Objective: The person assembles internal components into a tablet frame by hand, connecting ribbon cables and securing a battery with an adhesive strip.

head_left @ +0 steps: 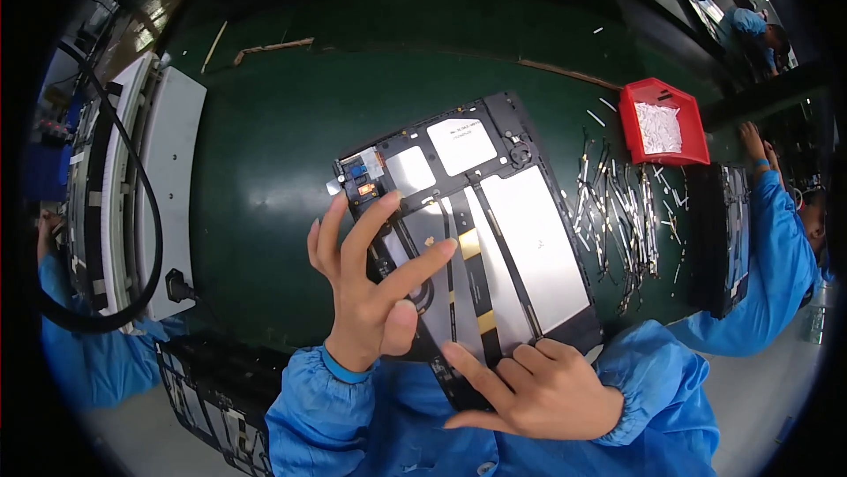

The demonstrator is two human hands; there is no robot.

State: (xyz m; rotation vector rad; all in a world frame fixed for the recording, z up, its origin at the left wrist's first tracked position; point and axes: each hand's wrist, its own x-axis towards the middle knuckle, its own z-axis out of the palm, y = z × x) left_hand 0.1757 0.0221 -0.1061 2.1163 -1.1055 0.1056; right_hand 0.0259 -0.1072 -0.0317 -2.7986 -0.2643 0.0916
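Observation:
An opened tablet (540,239) lies tilted in front of me on a green tabletop, its inside facing up. It shows silver battery panels, black tape, gold patches and thin dark strip cables (507,252). My left hand (366,287) is spread over its left side, one fingertip near the small circuit area and the index on the panel beside a strip cable. At the near edge my right hand (547,389) rests on the tablet. Its index finger stretches to the lower end of a strip cable, the thumb is extended, and the other fingers are bent. I see nothing held in either hand.
A red bin (703,137) of white strips stands at the back right, beside loose strip cables (618,221). Stacked panels (730,239) stand farther right, others (221,398) at lower left. A white appliance (172,186) with a black cord is at left. Co-workers flank both sides.

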